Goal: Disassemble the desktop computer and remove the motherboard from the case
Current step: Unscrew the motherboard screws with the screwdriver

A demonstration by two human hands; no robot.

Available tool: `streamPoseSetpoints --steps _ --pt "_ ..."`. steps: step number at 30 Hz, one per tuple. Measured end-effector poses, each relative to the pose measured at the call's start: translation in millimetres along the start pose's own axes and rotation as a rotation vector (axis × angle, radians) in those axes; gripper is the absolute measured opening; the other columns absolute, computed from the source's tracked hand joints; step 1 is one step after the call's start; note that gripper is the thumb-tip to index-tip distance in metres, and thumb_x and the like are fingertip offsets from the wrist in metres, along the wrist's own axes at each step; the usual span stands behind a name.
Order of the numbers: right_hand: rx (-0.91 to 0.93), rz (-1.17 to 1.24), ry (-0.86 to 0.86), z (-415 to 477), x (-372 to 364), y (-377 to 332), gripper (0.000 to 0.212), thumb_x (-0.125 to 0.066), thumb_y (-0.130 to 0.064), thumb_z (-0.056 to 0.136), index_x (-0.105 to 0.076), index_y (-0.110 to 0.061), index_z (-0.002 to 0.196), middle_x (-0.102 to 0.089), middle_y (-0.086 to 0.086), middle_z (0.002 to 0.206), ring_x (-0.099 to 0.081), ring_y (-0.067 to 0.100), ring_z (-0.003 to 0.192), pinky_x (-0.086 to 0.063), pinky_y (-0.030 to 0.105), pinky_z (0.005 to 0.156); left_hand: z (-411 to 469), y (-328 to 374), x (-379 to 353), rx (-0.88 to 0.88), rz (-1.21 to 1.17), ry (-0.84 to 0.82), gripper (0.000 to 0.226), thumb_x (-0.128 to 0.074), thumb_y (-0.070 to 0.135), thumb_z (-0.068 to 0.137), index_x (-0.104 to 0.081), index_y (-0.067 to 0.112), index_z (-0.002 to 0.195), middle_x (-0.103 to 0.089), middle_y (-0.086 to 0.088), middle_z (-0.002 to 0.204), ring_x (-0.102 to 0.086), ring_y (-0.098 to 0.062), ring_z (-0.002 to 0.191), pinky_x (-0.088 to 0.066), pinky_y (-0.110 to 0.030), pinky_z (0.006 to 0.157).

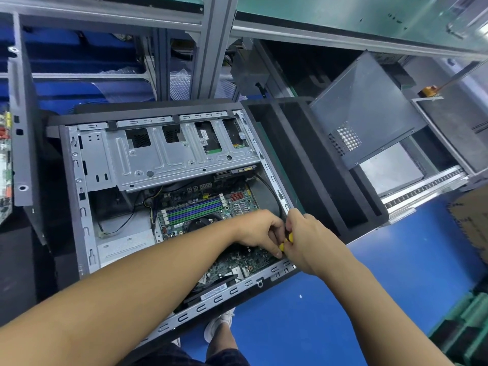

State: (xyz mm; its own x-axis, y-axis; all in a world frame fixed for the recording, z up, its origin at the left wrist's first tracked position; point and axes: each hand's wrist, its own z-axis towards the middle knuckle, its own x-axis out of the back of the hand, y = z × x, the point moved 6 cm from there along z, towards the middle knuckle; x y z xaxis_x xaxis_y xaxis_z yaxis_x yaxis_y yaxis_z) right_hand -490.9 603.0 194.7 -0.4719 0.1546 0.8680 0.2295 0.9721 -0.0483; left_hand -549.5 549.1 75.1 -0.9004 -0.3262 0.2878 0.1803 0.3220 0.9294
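Note:
An open desktop case [79, 207] lies on its side in front of me. Inside it sits the green motherboard [208, 204] with blue and green memory slots, below a silver drive cage [163, 154]. Both hands meet over the board's right edge. My right hand [309, 241] grips a yellow-handled tool [286, 241], most of it hidden by fingers. My left hand [260, 231] has its fingers curled down beside that handle, touching the board or the tool's tip; which one I cannot tell. A black cable [274, 191] curves along the case's right wall.
A removed black side panel [317, 165] lies right of the case, with a grey metal cover [361, 114] leaning behind it. A conveyor rail [422, 191] runs at the right. Circuit boards [5, 165] stand at the far left. Blue floor and my shoe [219, 323] show below.

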Motion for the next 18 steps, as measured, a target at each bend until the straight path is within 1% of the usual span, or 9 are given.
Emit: streamPoseSetpoints --steps 2,5,6,8,10,12,14,16,18 --pt "-0.04 0.002 0.028 0.6 0.2 3.2 0.031 -0.055 -0.045 0.093 -0.039 -0.018 0.097 -0.048 0.002 0.09 -0.049 0.026 0.074 -0.036 0.034 0.058 0.7 2.0 0.6 -0.015 0.061 0.029 0.03 -0.088 0.023 0.068 -0.06 0.026 0.077 -0.066 0.014 0.073 -0.061 -0.004 0.066 -0.049 -0.028 0.066" --pt "-0.089 -0.029 0.06 3.0 -0.8 7.7 0.031 -0.05 -0.047 0.095 -0.039 -0.018 0.095 -0.049 0.002 0.082 -0.05 0.029 0.073 -0.037 0.034 0.059 1.0 3.3 0.6 -0.027 0.104 0.056 0.034 -0.089 0.031 0.067 -0.061 0.02 0.083 -0.068 0.006 0.08 -0.062 -0.015 0.074 -0.05 -0.036 0.069" --pt "-0.083 -0.021 0.063 3.6 -1.8 7.7 0.028 -0.049 -0.044 0.097 -0.039 -0.017 0.094 -0.05 0.004 0.083 -0.05 0.031 0.073 -0.039 0.034 0.061 0.5 3.4 0.3 -0.026 0.096 0.052 0.035 -0.089 0.031 0.068 -0.063 0.019 0.087 -0.07 0.005 0.084 -0.065 -0.014 0.077 -0.052 -0.035 0.071" --pt "-0.044 -0.012 0.065 3.3 -2.9 5.5 0.022 -0.048 -0.037 0.099 -0.041 -0.017 0.095 -0.054 0.005 0.085 -0.053 0.031 0.073 -0.041 0.034 0.061 -1.8 3.4 -0.9 -0.021 0.038 0.011 0.035 -0.088 0.027 0.07 -0.065 0.018 0.094 -0.072 0.006 0.089 -0.066 -0.005 0.078 -0.054 -0.027 0.074" --pt "-0.004 -0.022 0.063 3.3 -3.1 3.4 0.014 -0.049 -0.031 0.099 -0.043 -0.018 0.098 -0.057 0.005 0.092 -0.056 0.029 0.076 -0.044 0.034 0.061 -3.5 2.9 -1.4 -0.016 0.007 -0.027 0.029 -0.085 0.023 0.075 -0.071 0.018 0.099 -0.075 0.005 0.093 -0.067 0.0 0.077 -0.052 -0.02 0.075" --pt "0.013 -0.025 0.052 3.0 -4.0 3.4 0.01 -0.052 -0.026 0.098 -0.044 -0.02 0.099 -0.054 0.004 0.097 -0.056 0.027 0.079 -0.044 0.034 0.063 -2.9 1.2 -1.1 -0.009 -0.002 -0.026 0.024 -0.084 0.021 0.077 -0.073 0.018 0.098 -0.076 0.005 0.09 -0.065 0.003 0.072 -0.049 -0.013 0.07" --pt "0.011 -0.016 0.049 3.1 -4.2 4.2 0.013 -0.055 -0.027 0.095 -0.044 -0.023 0.099 -0.05 0.003 0.097 -0.055 0.026 0.078 -0.044 0.033 0.063 -2.0 1.3 -1.2 -0.001 0.023 -0.001 0.021 -0.086 0.023 0.074 -0.071 0.022 0.089 -0.073 0.012 0.081 -0.061 0.006 0.065 -0.045 -0.01 0.061" --pt "-0.003 -0.011 0.072 3.3 -3.0 5.2 0.022 -0.058 -0.038 0.093 -0.041 -0.023 0.096 -0.049 0.002 0.09 -0.053 0.026 0.074 -0.04 0.032 0.058 0.0 1.9 -1.4 -0.011 0.082 0.026 0.024 -0.086 0.027 0.071 -0.062 0.029 0.077 -0.065 0.016 0.071 -0.056 0.004 0.06 -0.042 -0.017 0.056" --pt "-0.029 -0.025 0.092 4.0 -3.2 7.8 0.029 -0.056 -0.046 0.093 -0.039 -0.022 0.092 -0.049 0.001 0.08 -0.048 0.025 0.068 -0.035 0.032 0.055 1.1 2.2 -1.2 -0.015 0.123 0.051 0.028 -0.085 0.03 0.069 -0.058 0.027 0.076 -0.063 0.012 0.072 -0.057 -0.007 0.065 -0.045 -0.029 0.059"
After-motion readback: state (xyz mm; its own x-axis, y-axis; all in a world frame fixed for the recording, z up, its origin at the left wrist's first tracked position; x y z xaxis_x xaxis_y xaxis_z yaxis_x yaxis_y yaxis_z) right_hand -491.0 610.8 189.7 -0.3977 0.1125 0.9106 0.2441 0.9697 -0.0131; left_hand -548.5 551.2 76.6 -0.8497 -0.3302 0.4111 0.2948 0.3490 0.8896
